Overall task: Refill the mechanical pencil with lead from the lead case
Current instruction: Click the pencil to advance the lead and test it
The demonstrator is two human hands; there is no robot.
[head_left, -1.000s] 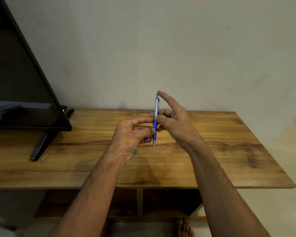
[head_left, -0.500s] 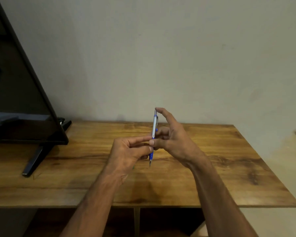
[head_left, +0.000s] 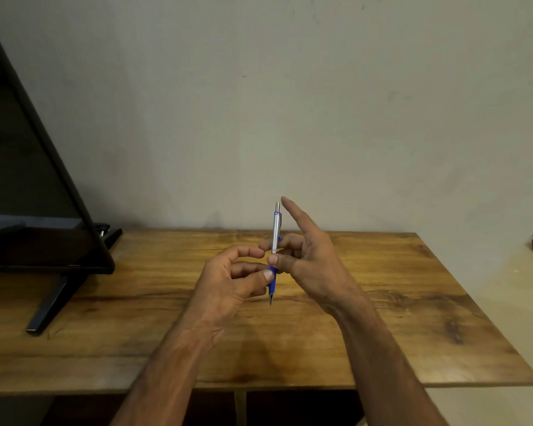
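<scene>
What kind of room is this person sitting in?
Probably a room in a home: a flat-screen television on its stand sits on a wooden table against a plain painted wall.

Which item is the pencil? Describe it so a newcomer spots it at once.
Start at the wooden table against the bare wall, with a dark screen at its left end. Above the table's middle, the left hand and right hand meet around the pencil. It stands upright, tip down: a thin silver barrel with a blue grip, the only slim, coloured thing there.

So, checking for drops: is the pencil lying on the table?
No, the pencil stands upright, pinched between both hands above the table.
</scene>
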